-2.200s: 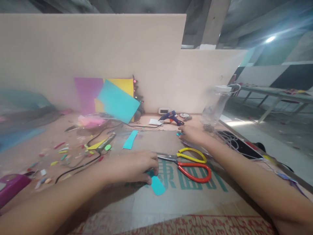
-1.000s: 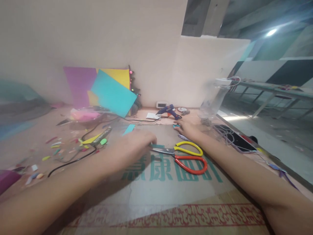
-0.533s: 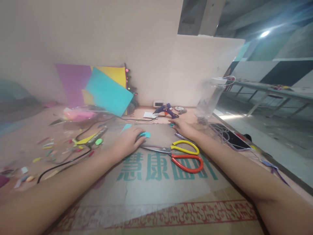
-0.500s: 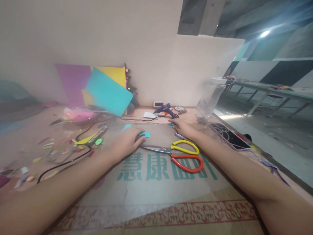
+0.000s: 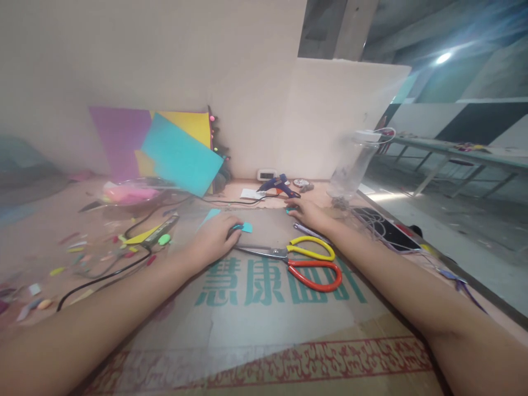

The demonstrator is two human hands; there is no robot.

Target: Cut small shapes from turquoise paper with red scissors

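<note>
My left hand (image 5: 216,236) rests low over the cardboard, its thumb and fingers closed on a small teal paper piece (image 5: 247,227) that sticks out to the right. Another teal strip (image 5: 212,213) lies just behind that hand. Farther right, my right hand (image 5: 307,213) has its fingertips together on a smaller teal paper piece (image 5: 289,210), mostly covered by the fingers. Between my forearms lie scissors with one yellow and one red handle (image 5: 315,276), blades pointing left and their tip near my left thumb. A slim pen-like stick (image 5: 307,230) sits beside my right wrist.
A blue glue gun (image 5: 275,182) and a small white clock (image 5: 267,175) stand by the wall. Teal sheet (image 5: 181,154) leans there with purple and yellow ones. Colourful scraps and a black cable (image 5: 103,278) spread left; a phone (image 5: 385,228) and clear jar (image 5: 352,165) are right.
The view has shifted slightly. Both hands stay nearly in place with their teal pieces, and the scissors lie where they were.
</note>
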